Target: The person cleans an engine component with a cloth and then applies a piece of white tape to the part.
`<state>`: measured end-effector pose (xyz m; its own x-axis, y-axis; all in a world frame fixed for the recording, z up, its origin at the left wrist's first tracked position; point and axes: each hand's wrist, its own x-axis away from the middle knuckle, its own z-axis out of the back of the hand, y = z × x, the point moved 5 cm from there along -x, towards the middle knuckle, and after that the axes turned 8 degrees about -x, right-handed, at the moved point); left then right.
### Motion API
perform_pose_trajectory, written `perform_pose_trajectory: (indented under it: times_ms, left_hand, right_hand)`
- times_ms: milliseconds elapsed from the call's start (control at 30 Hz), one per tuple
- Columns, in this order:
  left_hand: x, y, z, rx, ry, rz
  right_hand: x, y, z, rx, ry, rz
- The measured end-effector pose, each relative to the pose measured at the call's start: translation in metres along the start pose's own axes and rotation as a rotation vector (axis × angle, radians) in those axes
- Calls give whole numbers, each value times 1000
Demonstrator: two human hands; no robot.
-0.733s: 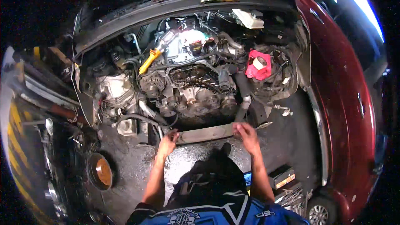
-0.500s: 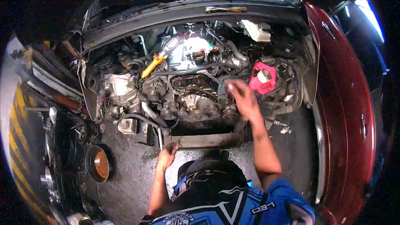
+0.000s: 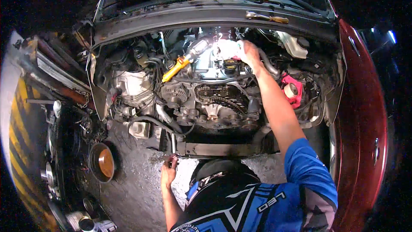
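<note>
I lean over the open engine bay of a red car [image 3: 365, 116]. My right hand [image 3: 247, 51] reaches far in to the top of the engine [image 3: 214, 75], right beside a bright glare; its fingers are washed out by the light. A yellow-handled work light [image 3: 183, 61] lies on the engine to the left of that hand. The exposed timing chain and pulleys [image 3: 219, 99] sit below my forearm. My left hand [image 3: 168, 171] is low, its fingers curled at the left end of the dark metal crossbar [image 3: 219, 149] at the engine's front.
The raised hood [image 3: 214, 10] spans the top. A red bracket with a white cap [image 3: 292, 90] and a white reservoir [image 3: 294, 45] are at the right of the bay. A round pan of brown liquid [image 3: 103, 162] stands on the ground at left, with cans and parts around it.
My right hand left the crossbar and moved up and deep into the bay, to the engine's top. My head came closer to the engine. The left hand stayed at the bar's left end.
</note>
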<state>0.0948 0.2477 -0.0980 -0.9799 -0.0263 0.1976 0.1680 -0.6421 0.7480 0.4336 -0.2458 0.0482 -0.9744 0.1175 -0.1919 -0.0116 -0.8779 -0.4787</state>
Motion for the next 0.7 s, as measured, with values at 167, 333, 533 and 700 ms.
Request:
perform_pose_trajectory:
  times_ms: [167,333,533,700]
  left_hand:
    - [-66,44,36,377,-119,-21]
    - [-130,134,55,291,-86,-364]
    - [-153,143,-34,712,-279,18]
    - [-149,122,-39,950,109,4]
  right_hand:
    - [49,3,41,-686,361,-196]
    - [167,-95,33,-1064,331,-217]
    - [230,-228,-53,-649,-102,230]
    - [242,-206,-55,-698,-327,356]
